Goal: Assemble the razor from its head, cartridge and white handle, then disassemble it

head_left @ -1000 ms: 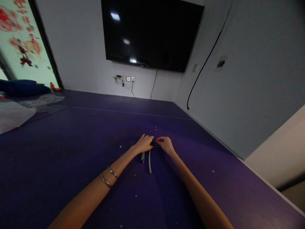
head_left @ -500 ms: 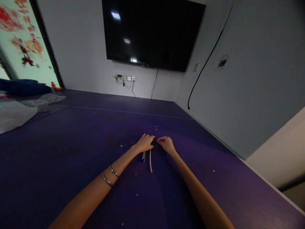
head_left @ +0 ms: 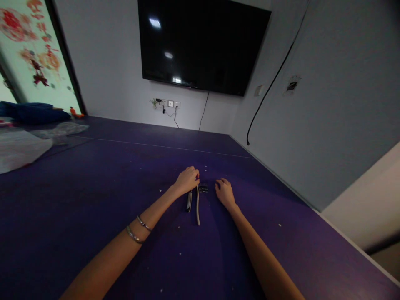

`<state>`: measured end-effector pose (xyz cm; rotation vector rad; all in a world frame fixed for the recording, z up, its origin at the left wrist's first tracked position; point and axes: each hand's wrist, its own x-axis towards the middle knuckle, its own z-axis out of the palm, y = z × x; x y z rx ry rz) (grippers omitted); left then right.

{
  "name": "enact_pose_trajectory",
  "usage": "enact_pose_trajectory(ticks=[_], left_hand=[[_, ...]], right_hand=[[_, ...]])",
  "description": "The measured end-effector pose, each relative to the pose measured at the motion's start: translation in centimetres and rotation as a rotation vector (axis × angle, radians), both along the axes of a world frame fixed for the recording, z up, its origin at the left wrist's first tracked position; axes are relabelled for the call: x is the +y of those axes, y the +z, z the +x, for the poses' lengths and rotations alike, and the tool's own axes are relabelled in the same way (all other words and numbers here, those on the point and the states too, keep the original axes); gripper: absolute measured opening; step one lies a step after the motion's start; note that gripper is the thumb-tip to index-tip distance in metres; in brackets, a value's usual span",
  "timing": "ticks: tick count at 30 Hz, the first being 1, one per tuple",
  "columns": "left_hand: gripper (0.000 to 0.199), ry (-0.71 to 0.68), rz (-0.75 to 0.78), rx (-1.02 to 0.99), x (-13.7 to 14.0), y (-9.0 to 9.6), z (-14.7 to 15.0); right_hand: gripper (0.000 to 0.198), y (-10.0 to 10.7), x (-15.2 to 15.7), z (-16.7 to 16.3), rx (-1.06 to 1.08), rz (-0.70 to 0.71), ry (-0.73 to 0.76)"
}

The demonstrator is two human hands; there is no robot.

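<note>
My left hand (head_left: 186,180) is closed, thumb and fingers pressed together at the upper end of a pale, slightly curved strip (head_left: 198,208); whether it grips that strip or something smaller is hidden. Partly under this hand lies a shorter dark and pale piece (head_left: 189,202), like a small tool handle. Just right of the fingertips, a small flat black piece (head_left: 203,188) with faint light marks lies on the purple surface (head_left: 150,258). My right hand (head_left: 225,192) rests to the right of the black piece, apart from it, fingers loosely bent and holding nothing.
Small white scraps (head_left: 160,191) dot the surface. Clear plastic sheeting (head_left: 59,131), a white bag (head_left: 25,150) and a dark blue cloth (head_left: 34,113) lie far left. A television (head_left: 203,46) hangs on the wall ahead; a black cable (head_left: 271,81) dangles at the right.
My right hand has let go of the black piece and moved right. My left hand has shifted slightly left and up, leaving the black piece lying uncovered on the surface.
</note>
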<state>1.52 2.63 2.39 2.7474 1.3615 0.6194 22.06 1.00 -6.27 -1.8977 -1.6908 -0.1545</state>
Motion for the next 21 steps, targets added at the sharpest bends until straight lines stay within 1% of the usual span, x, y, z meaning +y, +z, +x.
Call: enact_pose_trajectory(ticks=[2, 4, 7, 10, 12, 14, 18, 21], left_hand=[[0.018, 0.085, -0.044, 0.000, -0.6, 1.1, -0.5], [0.020, 0.140, -0.125, 0.051, -1.3, 1.9, -1.0], [0.023, 0.167, -0.274, 0.175, -2.6, 2.0, -1.7], [0.032, 0.150, -0.360, 0.278, -4.0, 1.1, -2.2], [0.039, 0.150, -0.371, 0.314, -4.9, 0.3, -2.2], [0.041, 0.154, -0.370, 0.326, -5.7, -0.4, -2.1], [0.037, 0.177, -0.341, 0.302, -6.5, -1.6, -1.7], [0.032, 0.174, -0.309, 0.262, -6.6, -2.3, -1.5]], right_hand=[[0.038, 0.0, 0.0, 0.0, -0.018, -0.053, -0.040], [0.039, 0.1, 0.1, -0.2, -0.033, -0.091, -0.046], [0.040, 0.3, 0.1, -0.3, -0.052, -0.129, -0.043], [0.040, 0.4, 0.0, -0.5, -0.087, -0.161, -0.054], [0.040, 0.4, -0.1, -0.6, -0.108, -0.177, -0.061], [0.041, 0.4, -0.2, -0.8, -0.116, -0.183, -0.066], [0.041, 0.3, -0.4, -1.0, -0.098, -0.159, -0.055], [0.039, 0.2, -0.3, -0.9, -0.032, -0.101, -0.023]])
